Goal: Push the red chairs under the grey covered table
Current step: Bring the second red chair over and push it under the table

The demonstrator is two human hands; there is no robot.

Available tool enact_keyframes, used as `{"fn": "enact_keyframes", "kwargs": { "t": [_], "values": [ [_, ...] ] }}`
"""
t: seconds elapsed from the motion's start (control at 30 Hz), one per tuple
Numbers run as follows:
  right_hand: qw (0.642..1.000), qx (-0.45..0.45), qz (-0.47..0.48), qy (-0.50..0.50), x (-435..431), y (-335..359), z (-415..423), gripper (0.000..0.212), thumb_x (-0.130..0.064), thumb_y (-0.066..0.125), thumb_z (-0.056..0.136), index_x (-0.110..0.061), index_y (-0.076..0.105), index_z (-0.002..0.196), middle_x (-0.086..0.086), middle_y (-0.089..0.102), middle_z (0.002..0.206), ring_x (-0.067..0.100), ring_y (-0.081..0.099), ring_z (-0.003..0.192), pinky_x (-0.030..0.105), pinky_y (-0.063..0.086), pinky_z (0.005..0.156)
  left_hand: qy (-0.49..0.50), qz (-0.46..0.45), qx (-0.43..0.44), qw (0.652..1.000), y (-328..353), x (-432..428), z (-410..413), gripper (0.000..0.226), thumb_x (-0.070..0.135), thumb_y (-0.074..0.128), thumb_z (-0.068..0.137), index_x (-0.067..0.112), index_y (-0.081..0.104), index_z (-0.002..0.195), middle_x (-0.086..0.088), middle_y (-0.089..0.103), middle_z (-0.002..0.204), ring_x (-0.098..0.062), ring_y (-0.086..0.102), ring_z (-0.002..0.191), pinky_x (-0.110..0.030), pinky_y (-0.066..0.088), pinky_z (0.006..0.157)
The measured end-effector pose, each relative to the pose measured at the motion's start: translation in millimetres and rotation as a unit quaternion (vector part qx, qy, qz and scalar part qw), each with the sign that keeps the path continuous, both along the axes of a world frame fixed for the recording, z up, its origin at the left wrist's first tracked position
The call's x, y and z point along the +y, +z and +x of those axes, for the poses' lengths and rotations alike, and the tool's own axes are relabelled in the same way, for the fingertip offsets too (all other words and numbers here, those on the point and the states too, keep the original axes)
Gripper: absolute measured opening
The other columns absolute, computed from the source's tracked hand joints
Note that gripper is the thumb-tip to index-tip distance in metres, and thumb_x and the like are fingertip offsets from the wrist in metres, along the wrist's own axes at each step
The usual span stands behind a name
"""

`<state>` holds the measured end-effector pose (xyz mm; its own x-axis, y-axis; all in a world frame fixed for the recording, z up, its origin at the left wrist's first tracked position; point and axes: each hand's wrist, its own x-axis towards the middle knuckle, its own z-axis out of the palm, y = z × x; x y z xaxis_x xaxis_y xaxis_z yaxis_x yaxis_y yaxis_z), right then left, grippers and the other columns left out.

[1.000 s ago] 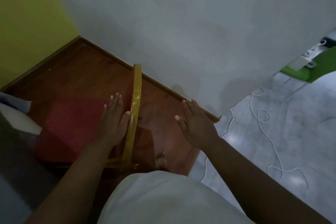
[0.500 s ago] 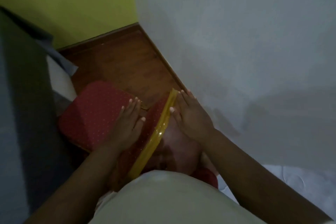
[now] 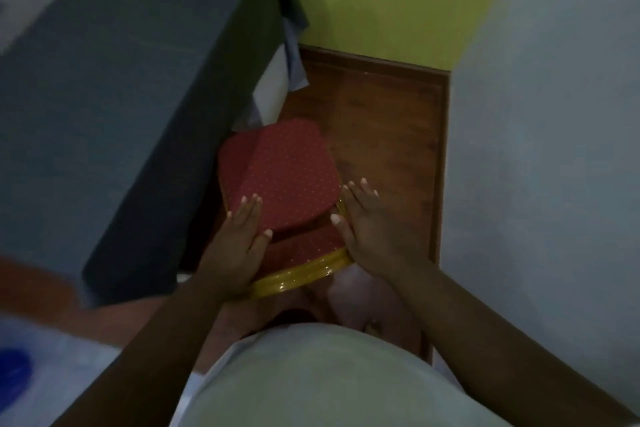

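Red chair (image 3: 287, 177) sits on the wooden floor (image 3: 381, 121), seat just beside the grey-covered worktop (image 3: 121, 97) edge. We press left hand (image 3: 239, 243) and right hand (image 3: 370, 232), both flat with fingers spread, against its gold backrest frame (image 3: 301, 279).

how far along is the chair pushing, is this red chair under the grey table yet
Not yet. Done: both hands are on the chair's gold backrest frame, left hand and right hand flat at its two ends. In hand: the red chair stands beside the grey covered table, its seat's left edge at the hanging cloth. Left: nearly the whole seat is still exposed, so the push under remains. No other red chairs are in view.
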<state>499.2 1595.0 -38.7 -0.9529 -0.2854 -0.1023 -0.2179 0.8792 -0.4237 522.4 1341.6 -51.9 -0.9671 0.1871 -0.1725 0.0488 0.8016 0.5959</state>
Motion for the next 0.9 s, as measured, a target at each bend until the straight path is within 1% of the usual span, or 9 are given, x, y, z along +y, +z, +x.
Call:
{"fn": "enact_keyframes", "kwargs": {
  "t": [0.1, 0.2, 0.27, 0.33, 0.43, 0.57, 0.63, 0.83, 0.9],
  "values": [
    [0.999, 0.011, -0.004, 0.046, 2.3, -4.3, -5.0, 0.070, -0.052, 0.021, 0.097, -0.004, 0.038, 0.145, 0.014, 0.038, 0.153, 0.030, 0.022, 0.146, 0.043, 0.019, 0.119, 0.069, -0.021, 0.000, 0.997, 10.3, 0.2, 19.7, 0.077, 0.052, 0.020, 0.086, 0.010, 0.016, 0.151, -0.007, 0.016, 0.160, -0.015, 0.005, 0.147, -0.039, 0.004, 0.121],
    [0.997, -0.006, -0.035, 0.067, 4.3, -6.4, -9.0, 0.072, -0.053, 0.024, 0.095, -0.002, 0.039, 0.144, 0.017, 0.039, 0.151, 0.032, 0.024, 0.146, 0.044, 0.021, 0.118, 0.103, -0.028, -0.010, 0.994, 12.6, 5.5, 40.5, 0.069, 0.044, 0.024, 0.091, 0.011, 0.015, 0.151, -0.005, 0.016, 0.160, -0.015, 0.005, 0.148, -0.037, 0.004, 0.120],
    [0.995, -0.024, -0.062, 0.074, 4.8, -6.2, -10.4, 0.075, -0.055, 0.024, 0.093, -0.003, 0.038, 0.144, 0.016, 0.039, 0.151, 0.031, 0.024, 0.146, 0.043, 0.022, 0.118, 0.123, -0.025, 0.000, 0.992, 10.2, 5.9, 49.5, 0.071, 0.047, 0.022, 0.089, 0.012, 0.017, 0.151, -0.005, 0.018, 0.160, -0.014, 0.006, 0.147, -0.036, 0.004, 0.119],
    [0.993, -0.031, -0.070, 0.086, 5.9, -5.9, -10.0, 0.071, -0.052, 0.026, 0.094, -0.004, 0.037, 0.145, 0.015, 0.037, 0.153, 0.029, 0.022, 0.146, 0.042, 0.020, 0.119, 0.127, -0.031, 0.005, 0.991, 7.6, 3.8, 53.4, 0.069, 0.045, 0.022, 0.089, 0.013, 0.017, 0.150, -0.005, 0.018, 0.159, -0.013, 0.006, 0.146, -0.034, 0.003, 0.118],
    [0.993, -0.008, -0.059, 0.106, 6.7, -9.2, -7.2, 0.065, -0.043, 0.023, 0.095, -0.004, 0.039, 0.145, 0.013, 0.038, 0.153, 0.027, 0.023, 0.146, 0.038, 0.017, 0.119, 0.124, -0.036, 0.012, 0.992, 4.7, -0.8, 56.5, 0.069, 0.043, 0.022, 0.088, 0.014, 0.017, 0.150, -0.004, 0.018, 0.159, -0.014, 0.007, 0.146, -0.035, 0.004, 0.118],
    [0.993, -0.002, -0.070, 0.097, 6.7, -11.6, -7.0, 0.064, -0.039, 0.021, 0.095, -0.002, 0.038, 0.145, 0.012, 0.038, 0.153, 0.026, 0.020, 0.147, 0.031, 0.011, 0.117, 0.118, -0.028, 0.032, 0.992, 1.1, -2.8, 55.7, 0.069, 0.036, 0.023, 0.085, 0.011, 0.022, 0.149, -0.002, 0.022, 0.156, -0.018, 0.013, 0.147, -0.038, 0.011, 0.119],
    [0.993, 0.012, -0.065, 0.096, 7.2, -12.6, -7.3, 0.062, -0.037, 0.022, 0.096, -0.002, 0.039, 0.144, 0.012, 0.039, 0.152, 0.025, 0.021, 0.147, 0.029, 0.010, 0.118, 0.124, -0.022, 0.040, 0.991, -0.9, -3.2, 55.0, 0.069, 0.032, 0.024, 0.084, 0.011, 0.025, 0.149, -0.003, 0.025, 0.155, -0.018, 0.016, 0.146, -0.037, 0.013, 0.118],
    [0.992, 0.026, -0.098, 0.081, 6.9, -19.1, -5.4, 0.056, -0.030, 0.028, 0.098, -0.004, 0.036, 0.146, 0.010, 0.035, 0.155, 0.021, 0.011, 0.149, 0.028, 0.006, 0.119, 0.135, 0.010, 0.046, 0.990, -6.1, -6.9, 58.5, 0.069, 0.028, 0.025, 0.084, 0.010, 0.018, 0.150, -0.005, 0.022, 0.156, -0.020, 0.013, 0.147, -0.039, 0.013, 0.119],
    [0.990, 0.033, -0.113, 0.082, 7.5, -18.8, -5.1, 0.055, -0.028, 0.030, 0.097, -0.004, 0.036, 0.146, 0.011, 0.034, 0.155, 0.021, 0.012, 0.149, 0.032, 0.011, 0.121, 0.142, 0.011, 0.048, 0.989, -5.4, -5.3, 59.1, 0.069, 0.028, 0.025, 0.083, 0.011, 0.017, 0.150, -0.005, 0.020, 0.157, -0.020, 0.012, 0.147, -0.038, 0.011, 0.118]
  ]
}}
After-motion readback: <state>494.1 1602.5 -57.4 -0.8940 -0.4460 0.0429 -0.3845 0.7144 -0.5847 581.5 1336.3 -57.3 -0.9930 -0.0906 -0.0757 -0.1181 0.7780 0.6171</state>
